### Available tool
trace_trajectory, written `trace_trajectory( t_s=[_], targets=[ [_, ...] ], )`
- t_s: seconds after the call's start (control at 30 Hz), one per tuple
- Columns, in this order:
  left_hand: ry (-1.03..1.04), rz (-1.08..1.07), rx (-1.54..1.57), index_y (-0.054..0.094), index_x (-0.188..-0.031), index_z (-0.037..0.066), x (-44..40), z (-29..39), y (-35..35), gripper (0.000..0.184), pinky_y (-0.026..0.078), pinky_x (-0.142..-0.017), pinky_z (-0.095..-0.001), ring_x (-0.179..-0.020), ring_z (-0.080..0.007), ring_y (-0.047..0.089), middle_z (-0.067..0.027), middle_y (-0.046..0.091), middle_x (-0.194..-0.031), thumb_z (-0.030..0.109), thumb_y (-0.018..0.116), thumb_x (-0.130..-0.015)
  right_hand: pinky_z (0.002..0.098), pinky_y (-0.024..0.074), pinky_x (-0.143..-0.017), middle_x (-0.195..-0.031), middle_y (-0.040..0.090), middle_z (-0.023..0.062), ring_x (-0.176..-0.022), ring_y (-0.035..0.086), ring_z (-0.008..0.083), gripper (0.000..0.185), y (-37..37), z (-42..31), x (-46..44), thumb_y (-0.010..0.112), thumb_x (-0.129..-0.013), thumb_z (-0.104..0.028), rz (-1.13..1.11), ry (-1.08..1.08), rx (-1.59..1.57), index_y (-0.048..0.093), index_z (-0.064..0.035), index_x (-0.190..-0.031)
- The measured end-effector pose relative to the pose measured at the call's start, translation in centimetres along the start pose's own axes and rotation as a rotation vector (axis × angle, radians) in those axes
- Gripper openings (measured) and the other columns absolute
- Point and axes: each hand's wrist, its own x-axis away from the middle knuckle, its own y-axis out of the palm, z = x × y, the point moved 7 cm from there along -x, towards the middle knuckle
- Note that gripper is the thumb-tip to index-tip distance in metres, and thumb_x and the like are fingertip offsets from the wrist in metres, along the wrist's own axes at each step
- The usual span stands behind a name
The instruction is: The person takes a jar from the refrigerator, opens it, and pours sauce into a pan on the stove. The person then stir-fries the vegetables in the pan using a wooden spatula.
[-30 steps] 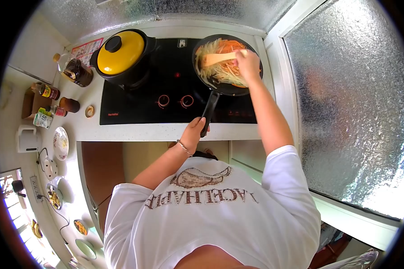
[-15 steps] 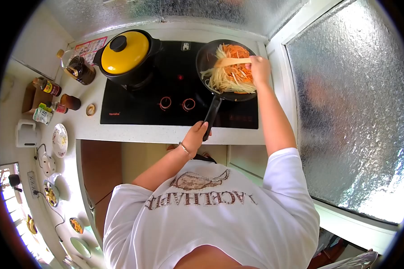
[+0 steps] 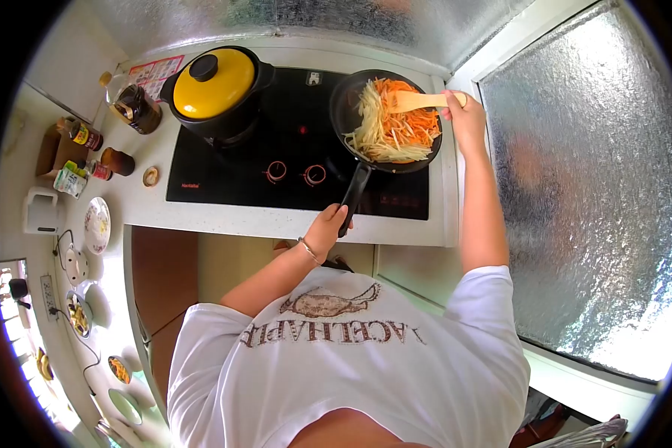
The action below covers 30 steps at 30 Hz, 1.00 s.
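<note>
My left hand (image 3: 327, 230) is wrapped round the black handle of a frying pan (image 3: 343, 112), which sits at the right of the black cooktop (image 3: 291, 168). Inside the pan lie orange carrot shreds (image 3: 418, 131) and pale shreds (image 3: 369, 123) that look like potato. A wooden spatula (image 3: 418, 101) reaches into the pan from the right, its flat end resting on the carrot shreds. Closed round the spatula's handle, my right hand (image 3: 464, 116) is just beyond the pan's right rim.
A black pot with a yellow lid (image 3: 228, 86) stands on the cooktop's left. Left of it are an oil bottle (image 3: 136, 104), several sauce containers (image 3: 117, 160) and a flowered plate (image 3: 97, 225). A textured glass panel (image 3: 575, 194) borders the right side.
My right hand has moved right with the spatula, from over the pan to past its rim. Carrot and pale shreds have shifted. My left hand stays on the pan's handle.
</note>
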Motion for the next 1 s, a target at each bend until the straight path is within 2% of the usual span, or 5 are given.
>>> trace_trajectory(
  t_s=[0.2, 0.53, 0.67, 0.77, 1.0],
  targets=[
    [-0.018, -0.004, -0.011, 0.052, -0.082, 0.005, 0.0, -0.1, -0.1, 0.027, 0.034, -0.062, -0.0227, -0.064, -0.0085, 0.041, 0.0001, 0.05, -0.069, 0.026, 0.041, -0.094, 0.0317, 0.0471, -0.076, -0.095, 0.064, 0.0135, -0.082, 0.061, 0.0233, 0.023, 5.4, 0.2, 1.5, 0.055, -0.087, -0.018, -0.189, -0.464, 0.406, 0.062, -0.0028, -0.102],
    [-0.005, 0.008, 0.0, 0.052, -0.082, 0.005, -0.3, -0.5, -0.2, 0.027, 0.035, -0.059, -0.0229, -0.061, -0.0083, 0.042, -0.0002, 0.051, -0.068, 0.026, 0.041, -0.094, 0.0333, 0.047, -0.077, -0.098, 0.063, 0.0143, -0.086, 0.06, 0.0271, 0.021, 4.3, -4.4, 8.3, 0.055, -0.085, -0.014, -0.471, -0.394, 0.35, 0.063, -0.0028, -0.101],
    [0.011, -0.012, -0.036, 0.052, -0.082, 0.005, -0.3, -0.4, -0.3, 0.027, 0.035, -0.06, -0.0224, -0.062, -0.008, 0.043, -0.0002, 0.051, -0.068, 0.026, 0.04, -0.094, 0.0306, 0.0481, -0.073, -0.096, 0.064, 0.0122, -0.081, 0.061, 0.0228, 0.021, 5.8, -1.9, 7.4, 0.055, -0.086, -0.014, -0.415, -0.591, 0.445, 0.063, -0.004, -0.102],
    [-0.005, 0.0, -0.029, 0.052, -0.082, 0.005, -0.3, -0.2, -0.4, 0.026, 0.035, -0.06, -0.0224, -0.062, -0.0079, 0.042, 0.0, 0.051, -0.069, 0.026, 0.04, -0.094, 0.0254, 0.0481, -0.066, -0.092, 0.065, 0.0092, -0.072, 0.059, 0.0129, 0.023, 2.6, -0.5, 4.0, 0.056, -0.086, -0.017, -0.224, -0.286, 0.24, 0.062, -0.0042, -0.105],
    [-0.029, -0.014, -0.014, 0.051, -0.082, 0.006, -0.1, -0.2, -0.4, 0.026, 0.034, -0.061, -0.0218, -0.063, -0.0078, 0.042, 0.0003, 0.051, -0.069, 0.026, 0.041, -0.094, 0.0316, 0.0465, -0.07, -0.091, 0.064, 0.0128, -0.078, 0.06, 0.0248, 0.02, 3.4, 0.8, -0.2, 0.059, -0.083, -0.017, -0.11, -0.475, 0.386, 0.064, -0.0037, -0.098]
  ],
)
